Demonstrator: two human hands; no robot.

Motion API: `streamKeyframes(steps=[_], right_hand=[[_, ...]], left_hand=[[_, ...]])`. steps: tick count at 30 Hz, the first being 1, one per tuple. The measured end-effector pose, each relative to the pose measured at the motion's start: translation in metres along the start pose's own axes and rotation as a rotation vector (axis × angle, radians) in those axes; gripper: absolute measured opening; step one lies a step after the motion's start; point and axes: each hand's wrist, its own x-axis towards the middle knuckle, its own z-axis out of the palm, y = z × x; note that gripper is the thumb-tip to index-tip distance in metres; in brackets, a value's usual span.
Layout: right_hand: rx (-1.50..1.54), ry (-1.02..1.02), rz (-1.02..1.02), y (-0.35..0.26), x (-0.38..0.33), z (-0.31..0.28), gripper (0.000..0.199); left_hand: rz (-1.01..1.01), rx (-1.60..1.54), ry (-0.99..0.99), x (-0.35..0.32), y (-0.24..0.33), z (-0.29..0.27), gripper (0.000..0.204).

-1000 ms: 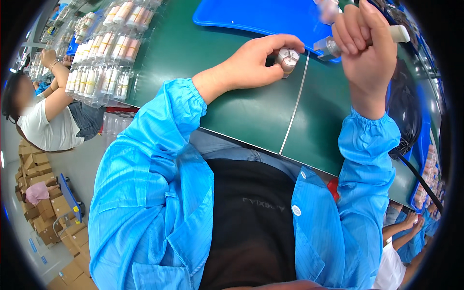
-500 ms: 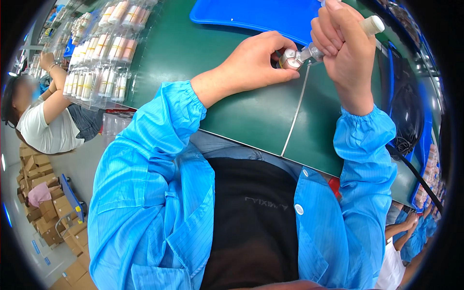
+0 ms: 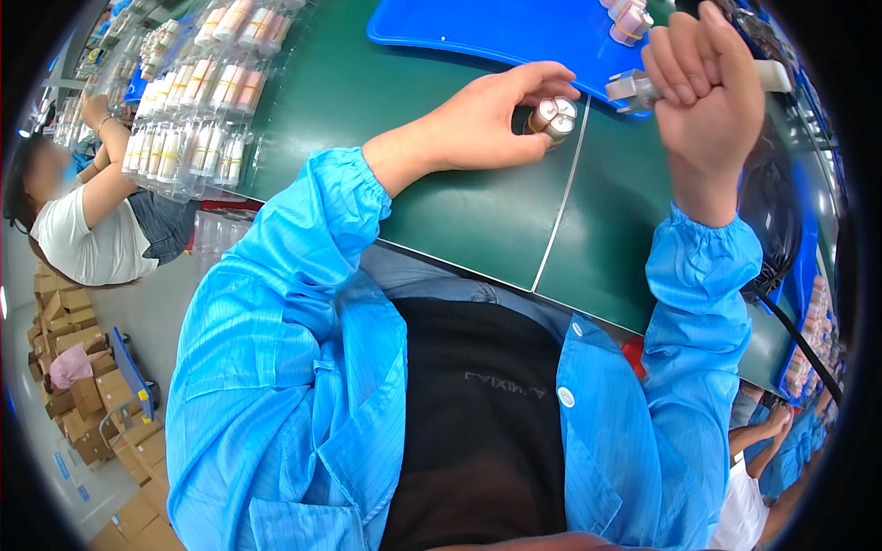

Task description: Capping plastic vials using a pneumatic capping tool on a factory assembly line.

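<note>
On the green surface (image 3: 478,220), the left hand (image 3: 478,124) grips a small bundle of cylinders (image 3: 554,117), its capped ends facing the camera, long axis running away. The right hand (image 3: 707,83), clenched around a white-handled tool (image 3: 634,89), has pulled back: half a second ago its metal tip touched the bundle; now it points left, just apart. Beyond lies a blue tray (image 3: 514,32).

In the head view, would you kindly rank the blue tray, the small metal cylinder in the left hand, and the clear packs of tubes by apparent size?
1. Blue tray, though cut off by the picture's edge.
2. Clear packs of tubes, together; close to the tray, so the order is unsure.
3. Small metal cylinder held in the left hand, clearly smallest.
</note>
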Motion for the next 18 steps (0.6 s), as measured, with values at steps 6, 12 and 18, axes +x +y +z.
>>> streamKeyframes(steps=[6,12,18], right_hand=[[-0.437,-0.211,-0.033,-0.01,0.003,-0.035,0.037],[-0.542,-0.165,-0.027,-0.013,-0.002,-0.049,0.035],[-0.691,-0.214,-0.057,-0.016,-0.009,-0.055,0.035]], left_hand=[[-0.011,0.271,-0.02,0.003,0.008,-0.002,0.058],[-0.078,0.209,-0.028,0.002,0.013,-0.003,0.057],[-0.034,0.207,-0.061,0.005,0.009,-0.002,0.056]])
